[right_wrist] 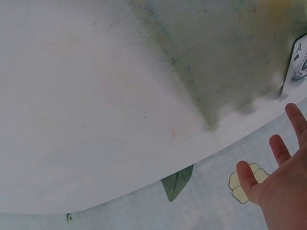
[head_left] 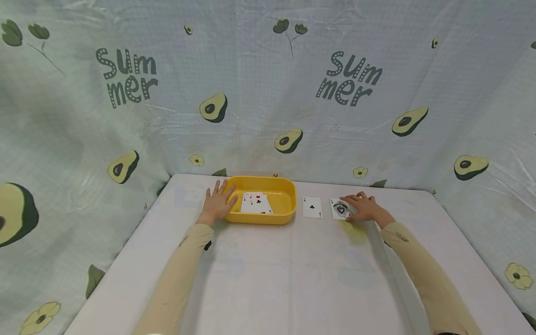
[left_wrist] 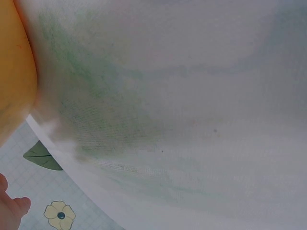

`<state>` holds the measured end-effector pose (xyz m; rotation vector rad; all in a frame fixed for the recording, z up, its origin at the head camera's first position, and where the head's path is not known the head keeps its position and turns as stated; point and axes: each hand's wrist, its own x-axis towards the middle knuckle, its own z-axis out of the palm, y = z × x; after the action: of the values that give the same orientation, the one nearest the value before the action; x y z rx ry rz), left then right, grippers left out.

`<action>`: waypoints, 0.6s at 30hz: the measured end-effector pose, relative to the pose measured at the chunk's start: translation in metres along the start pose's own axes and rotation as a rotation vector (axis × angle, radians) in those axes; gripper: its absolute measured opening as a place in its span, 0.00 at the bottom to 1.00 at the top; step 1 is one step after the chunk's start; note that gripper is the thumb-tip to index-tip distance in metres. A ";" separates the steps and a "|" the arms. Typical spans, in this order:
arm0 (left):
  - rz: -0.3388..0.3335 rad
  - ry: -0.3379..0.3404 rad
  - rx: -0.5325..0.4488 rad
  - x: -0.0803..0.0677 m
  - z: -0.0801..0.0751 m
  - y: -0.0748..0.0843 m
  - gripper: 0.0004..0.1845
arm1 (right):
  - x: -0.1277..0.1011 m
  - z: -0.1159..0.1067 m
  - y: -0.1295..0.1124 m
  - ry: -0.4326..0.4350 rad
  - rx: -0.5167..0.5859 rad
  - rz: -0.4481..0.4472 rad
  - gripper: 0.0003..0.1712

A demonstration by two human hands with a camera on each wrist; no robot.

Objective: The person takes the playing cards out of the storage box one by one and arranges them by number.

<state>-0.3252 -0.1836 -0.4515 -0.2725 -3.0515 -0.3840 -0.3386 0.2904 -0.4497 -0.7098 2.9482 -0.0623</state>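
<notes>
Right hand [head_left: 365,208] on ace card [head_left: 340,209]

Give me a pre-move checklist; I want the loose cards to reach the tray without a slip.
1. Left hand steadies the yellow plastic tray: ok.
2. Right hand rests on the ace of spades card: ok; grip cannot tell.
3. Ace of clubs card lies flat, apart from both hands: ok.
4. Cards in tray are squared: not ok, fanned.
5. White table between card and tray: ok.

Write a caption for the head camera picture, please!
Left hand touches yellow tray of cards; right hand rests on ace of spades.
</notes>
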 end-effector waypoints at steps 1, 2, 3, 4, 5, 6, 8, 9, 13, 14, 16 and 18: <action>-0.002 -0.002 0.001 0.000 0.000 0.000 0.29 | 0.000 0.000 0.000 -0.002 0.000 0.001 0.42; -0.001 -0.002 0.002 0.000 0.000 0.000 0.29 | 0.000 0.000 0.000 -0.005 -0.001 0.003 0.42; 0.000 0.000 0.003 0.000 0.000 0.000 0.29 | 0.000 0.000 0.000 -0.007 0.000 0.005 0.42; 0.002 0.000 0.003 0.000 0.000 0.000 0.29 | -0.001 0.000 0.000 -0.009 -0.001 0.007 0.42; 0.003 0.002 0.003 0.000 0.000 0.001 0.29 | -0.001 0.000 -0.001 -0.010 0.002 0.010 0.42; 0.005 0.004 0.003 0.000 0.000 0.001 0.29 | -0.001 0.000 -0.001 -0.010 0.002 0.012 0.42; 0.005 0.003 -0.001 0.000 0.000 0.001 0.29 | -0.001 0.001 -0.001 -0.011 0.004 0.019 0.42; 0.004 0.002 -0.001 0.000 0.000 0.001 0.29 | -0.001 0.000 -0.002 -0.010 0.004 0.022 0.41; 0.004 0.005 0.012 0.000 0.000 0.001 0.29 | 0.003 -0.001 -0.005 0.017 0.022 0.029 0.38; 0.004 0.006 0.015 0.000 0.000 0.001 0.29 | 0.004 -0.002 -0.007 0.027 0.030 0.029 0.38; 0.005 0.008 0.020 -0.001 0.000 0.001 0.29 | 0.006 -0.003 -0.010 0.048 0.039 0.018 0.37; 0.006 0.008 0.018 -0.001 0.000 0.000 0.29 | 0.008 -0.004 -0.014 0.062 0.054 0.018 0.36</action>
<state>-0.3247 -0.1835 -0.4511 -0.2793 -3.0440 -0.3558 -0.3401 0.2745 -0.4458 -0.6864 2.9985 -0.1653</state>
